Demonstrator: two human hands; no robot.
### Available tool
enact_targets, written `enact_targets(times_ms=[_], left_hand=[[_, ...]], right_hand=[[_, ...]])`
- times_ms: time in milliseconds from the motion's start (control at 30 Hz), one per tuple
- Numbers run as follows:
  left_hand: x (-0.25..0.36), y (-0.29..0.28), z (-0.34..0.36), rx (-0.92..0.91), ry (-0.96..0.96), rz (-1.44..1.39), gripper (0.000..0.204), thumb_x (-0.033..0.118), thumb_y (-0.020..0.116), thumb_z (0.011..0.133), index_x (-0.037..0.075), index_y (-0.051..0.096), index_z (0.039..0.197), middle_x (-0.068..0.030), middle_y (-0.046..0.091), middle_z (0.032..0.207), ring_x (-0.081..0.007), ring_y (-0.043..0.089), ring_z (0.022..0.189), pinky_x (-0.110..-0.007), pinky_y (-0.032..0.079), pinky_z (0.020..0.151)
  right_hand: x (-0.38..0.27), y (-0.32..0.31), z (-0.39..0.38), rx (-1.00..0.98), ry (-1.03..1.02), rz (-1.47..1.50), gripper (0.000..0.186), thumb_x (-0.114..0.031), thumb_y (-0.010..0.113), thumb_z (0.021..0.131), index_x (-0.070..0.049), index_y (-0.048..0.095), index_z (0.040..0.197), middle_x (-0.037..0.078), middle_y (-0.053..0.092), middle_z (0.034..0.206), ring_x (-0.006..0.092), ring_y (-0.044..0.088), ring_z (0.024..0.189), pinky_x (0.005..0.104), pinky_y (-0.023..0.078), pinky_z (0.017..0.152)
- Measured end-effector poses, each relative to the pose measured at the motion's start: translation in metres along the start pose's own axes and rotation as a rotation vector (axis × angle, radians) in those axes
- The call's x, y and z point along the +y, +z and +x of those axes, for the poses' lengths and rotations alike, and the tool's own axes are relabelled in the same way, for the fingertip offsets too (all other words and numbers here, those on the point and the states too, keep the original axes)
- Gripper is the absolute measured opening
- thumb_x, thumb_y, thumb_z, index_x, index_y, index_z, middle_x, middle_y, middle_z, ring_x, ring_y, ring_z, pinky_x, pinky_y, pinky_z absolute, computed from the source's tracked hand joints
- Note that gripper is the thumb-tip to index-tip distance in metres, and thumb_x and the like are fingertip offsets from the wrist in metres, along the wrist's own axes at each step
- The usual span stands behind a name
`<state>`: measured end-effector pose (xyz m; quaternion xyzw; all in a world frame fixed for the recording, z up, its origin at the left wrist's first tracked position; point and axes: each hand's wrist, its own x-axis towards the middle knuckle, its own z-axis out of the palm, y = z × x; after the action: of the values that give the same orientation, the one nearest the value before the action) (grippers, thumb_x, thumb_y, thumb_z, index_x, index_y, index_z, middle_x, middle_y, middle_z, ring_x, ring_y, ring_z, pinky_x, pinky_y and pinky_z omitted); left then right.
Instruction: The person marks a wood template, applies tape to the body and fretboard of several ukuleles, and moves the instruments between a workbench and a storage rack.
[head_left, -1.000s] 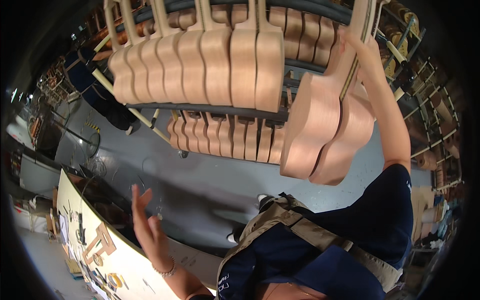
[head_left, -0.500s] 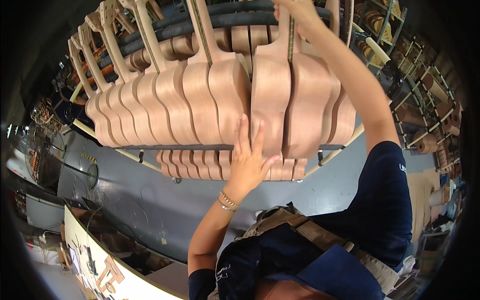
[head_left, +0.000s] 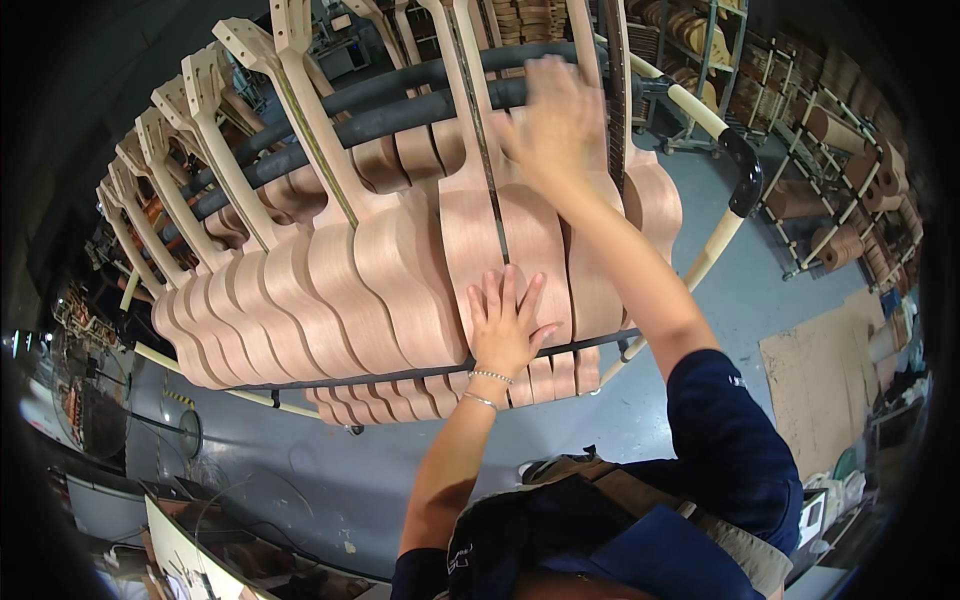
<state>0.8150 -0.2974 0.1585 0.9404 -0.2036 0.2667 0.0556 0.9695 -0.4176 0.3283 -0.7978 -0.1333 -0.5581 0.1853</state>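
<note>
A row of unfinished wooden guitars, bodies packed side by side, stands in a rack in front of me, necks pointing up and away. My left hand lies flat with fingers spread on the lower side of one guitar body. A dark gap runs beside its fingertips. My right hand is blurred by motion above the neck end of the same bodies, thumb apart from the fingers and nothing visible in it. Close to it rises a guitar neck with a dark strip along it.
Dark padded bars run behind the necks. The rack's cream tube frame bends round at the right. More bodies sit on a lower level. A cardboard sheet lies on the grey floor at right; a bench stands at lower left.
My right hand has let go of the guitar neck it gripped and come nearer, over the bodies. My left hand stays on a guitar's side, fingers more spread. The view has shifted.
</note>
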Motion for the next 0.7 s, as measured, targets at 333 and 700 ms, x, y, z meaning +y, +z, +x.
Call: enact_targets(times_ms=[333, 700], left_hand=[[0.017, -0.026, -0.029, 0.025, -0.086, -0.23, 0.081, 0.044, 0.063, 0.08, 0.011, 0.027, 0.144, -0.0198, 0.012, 0.151, -0.0384, 0.009, 0.14, -0.056, 0.008, 0.11], [-0.001, -0.138, -0.13, 0.244, -0.22, -0.36, 0.064, 0.028, 0.065, 0.082, 0.006, 0.04, 0.137, -0.021, 0.024, 0.147, -0.0413, 0.018, 0.136, -0.059, 0.015, 0.107]], right_hand=[[0.126, -0.043, -0.009, -0.23, 0.549, 0.082, 0.056, -0.038, 0.072, 0.065, 0.004, 0.054, 0.097, 0.028, 0.063, 0.089, 0.0411, 0.062, 0.089, 0.0446, 0.049, 0.076], [-0.044, -0.263, -0.071, -0.177, 0.573, 0.402, 0.035, -0.013, 0.069, 0.076, 0.002, 0.055, 0.104, 0.014, 0.066, 0.09, 0.0199, 0.064, 0.088, 0.032, 0.048, 0.079]])
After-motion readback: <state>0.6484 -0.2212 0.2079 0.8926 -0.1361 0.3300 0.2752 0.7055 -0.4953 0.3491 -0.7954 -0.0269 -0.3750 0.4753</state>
